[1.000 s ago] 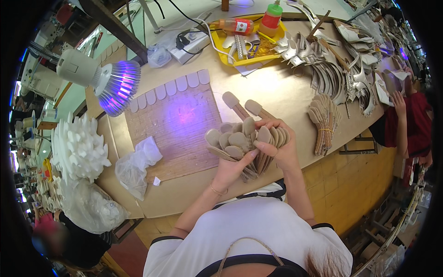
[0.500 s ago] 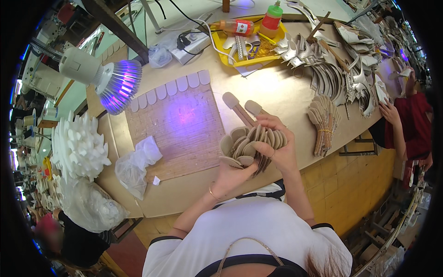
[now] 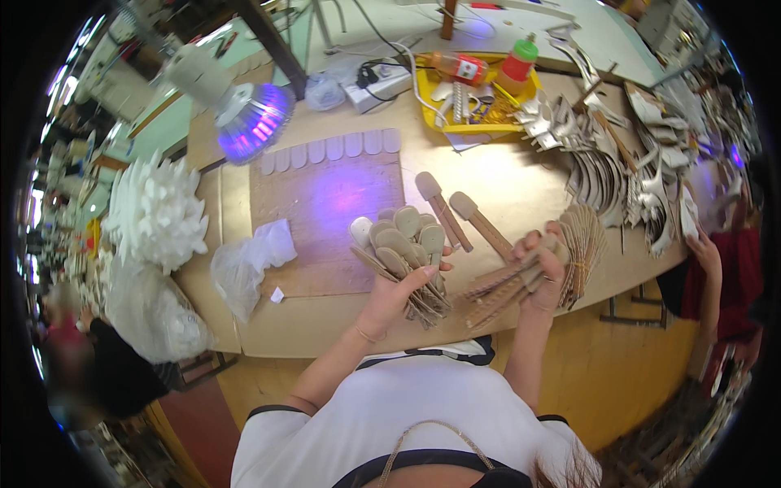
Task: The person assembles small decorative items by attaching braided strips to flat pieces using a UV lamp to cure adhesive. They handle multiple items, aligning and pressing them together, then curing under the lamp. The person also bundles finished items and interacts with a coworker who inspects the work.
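Observation:
My left hand is closed around a fanned bunch of brown strips with rounded beige ends, the rounded ends pointing up and away. Closed on a second, smaller bunch of the same strips is my right hand, their narrow ends toward my left hand and slightly blurred. Just beyond my right hand lies a thick bundle of strips with a yellow band around it, partly covered by my fingers. Two loose strips rest on the table between and beyond my hands.
A brown board carries a row of pale rounded pieces, under a lit lamp. Clear plastic bags and white foam-like pieces sit left. A yellow tray and stacked silvery pieces stand far right. Another person's hand is at right.
My hands were together on one big bunch; now they are apart, each with part of it. My right hand has moved right, beside the banded bundle. The view has shifted slightly.

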A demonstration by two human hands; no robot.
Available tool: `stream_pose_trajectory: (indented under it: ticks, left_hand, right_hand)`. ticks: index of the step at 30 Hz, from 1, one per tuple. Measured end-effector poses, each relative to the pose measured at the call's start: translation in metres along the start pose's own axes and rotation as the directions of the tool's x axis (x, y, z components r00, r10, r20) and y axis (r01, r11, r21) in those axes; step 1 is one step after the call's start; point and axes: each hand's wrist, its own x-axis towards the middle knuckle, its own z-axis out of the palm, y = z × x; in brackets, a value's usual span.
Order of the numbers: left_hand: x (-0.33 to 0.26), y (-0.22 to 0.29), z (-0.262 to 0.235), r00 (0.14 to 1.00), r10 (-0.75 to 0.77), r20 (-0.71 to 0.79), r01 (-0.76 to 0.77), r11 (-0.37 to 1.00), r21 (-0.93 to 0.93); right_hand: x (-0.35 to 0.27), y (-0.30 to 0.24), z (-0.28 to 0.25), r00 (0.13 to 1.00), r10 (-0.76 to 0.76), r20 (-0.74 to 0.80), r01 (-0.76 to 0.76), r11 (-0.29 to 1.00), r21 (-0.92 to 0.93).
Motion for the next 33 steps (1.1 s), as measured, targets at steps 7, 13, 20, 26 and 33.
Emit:
stream_pose_trajectory:
  ticks: [7,13,20,26,33]
  left_hand:
    - [-0.024,0.0,0.017,0.986,-0.094,-0.138,0.121,0.972,0.202]
    - [-0.045,-0.031,0.068,0.964,0.174,-0.202,-0.065,0.887,0.456]
    - [-0.047,-0.063,0.081,0.935,0.223,-0.275,-0.041,0.84,0.542]
    - [-0.041,-0.066,0.069,0.899,0.367,-0.24,-0.163,0.787,0.595]
    - [-0.026,-0.052,0.058,0.869,0.286,-0.404,-0.077,0.884,0.461]
  right_hand:
    - [0.007,-0.041,0.0,0.988,0.14,0.066,-0.115,0.949,-0.294]
    - [-0.015,-0.009,0.029,0.94,0.267,0.213,-0.093,0.8,-0.593]
    - [-0.007,-0.013,0.017,0.883,0.401,0.244,-0.206,0.798,-0.566]
    - [-0.003,0.0,0.016,0.881,0.363,0.304,-0.148,0.82,-0.552]
    - [0.0,0.01,0.023,0.978,0.172,0.116,-0.099,0.879,-0.467]
